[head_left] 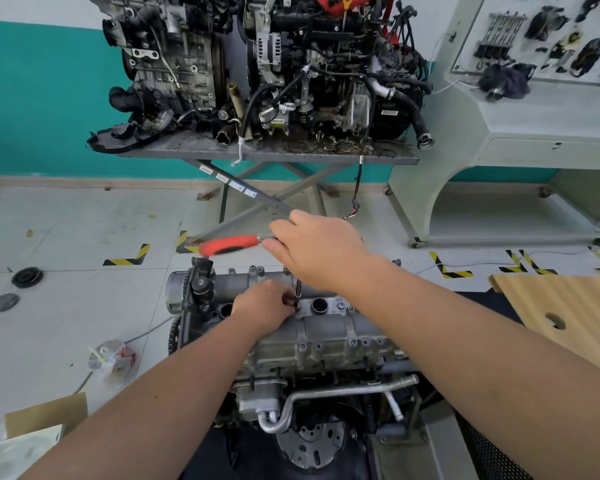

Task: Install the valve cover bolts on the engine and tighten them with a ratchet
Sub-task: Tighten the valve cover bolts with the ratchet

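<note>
valve cover (pixel 326 327) sits on top of the engine (pixel 291 358) right in front of you, low centre of the view. your right hand (pixel 319 251) is curled over the head end of the ratchet (pixel 231 244), red handle sticking out left, with the extension (pixel 298 292) dropping straight down to the cover. your left hand (pixel 262 301) pinches the extension's bottom end at the bolt hole. bolt itself is hidden, can't tell.

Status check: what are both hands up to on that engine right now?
Right hand grips ratchet head. Left hand pinches extension at bolt hole in valve cover. Nothing blocking.
</note>
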Demonstrator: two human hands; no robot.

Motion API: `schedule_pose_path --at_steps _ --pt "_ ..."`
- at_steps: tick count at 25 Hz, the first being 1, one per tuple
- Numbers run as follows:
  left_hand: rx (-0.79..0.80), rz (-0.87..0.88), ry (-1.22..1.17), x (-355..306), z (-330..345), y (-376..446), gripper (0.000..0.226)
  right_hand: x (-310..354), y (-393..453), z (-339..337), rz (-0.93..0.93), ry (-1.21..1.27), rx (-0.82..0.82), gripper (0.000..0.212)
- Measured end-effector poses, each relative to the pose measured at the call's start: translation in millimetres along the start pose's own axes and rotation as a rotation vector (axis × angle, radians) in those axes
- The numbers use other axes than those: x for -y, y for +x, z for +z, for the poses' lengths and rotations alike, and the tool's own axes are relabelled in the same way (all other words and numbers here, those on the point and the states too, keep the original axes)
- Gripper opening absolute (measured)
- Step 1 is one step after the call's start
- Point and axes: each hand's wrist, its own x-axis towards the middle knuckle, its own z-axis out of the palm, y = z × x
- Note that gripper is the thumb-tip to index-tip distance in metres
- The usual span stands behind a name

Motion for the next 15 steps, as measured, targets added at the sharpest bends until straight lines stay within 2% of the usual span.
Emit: schedule_pose_path --at_steps 2,3,5,8,10,12,13,15 --pt "-0.01 0.01 -0.008 0.4 0.2 -1.4 0.007 2.7 14.2 -9.7 0.154 0.062 0.144 0.033" --pt "-0.021 0.009 -0.006 0.3 0.5 -2.5 0.007 1.6 20.3 -13.6 0.264 0.194 0.211 0.026" --pt "-0.037 0.006 -0.006 0.5 1.1 -3.3 0.012 -4.6 25.2 -15.4 0.539 0.684 0.315 0.018" --pt "-0.031 0.011 0.025 1.7 2.1 -2.1 0.019 -11.8 13.6 -11.3 0.89 1.484 0.364 0.011" --pt "-0.03 0.011 0.038 2.1 3.1 -0.7 0.019 -13.5 4.3 -2.6 1.036 1.847 0.284 0.018" --pt "-0.033 0.011 0.044 1.6 3.3 -0.5 0.018 -10.8 -1.0 8.9 1.102 2.016 0.126 0.021" --pt "-0.031 0.013 0.046 1.6 3.6 -0.4 0.017 -7.8 -3.2 15.0 1.078 2.013 0.021 0.023" --pt "-0.023 0.016 0.042 1.5 3.3 -0.4 0.018 -0.2 -8.5 25.6 0.955 1.778 -0.186 0.029"
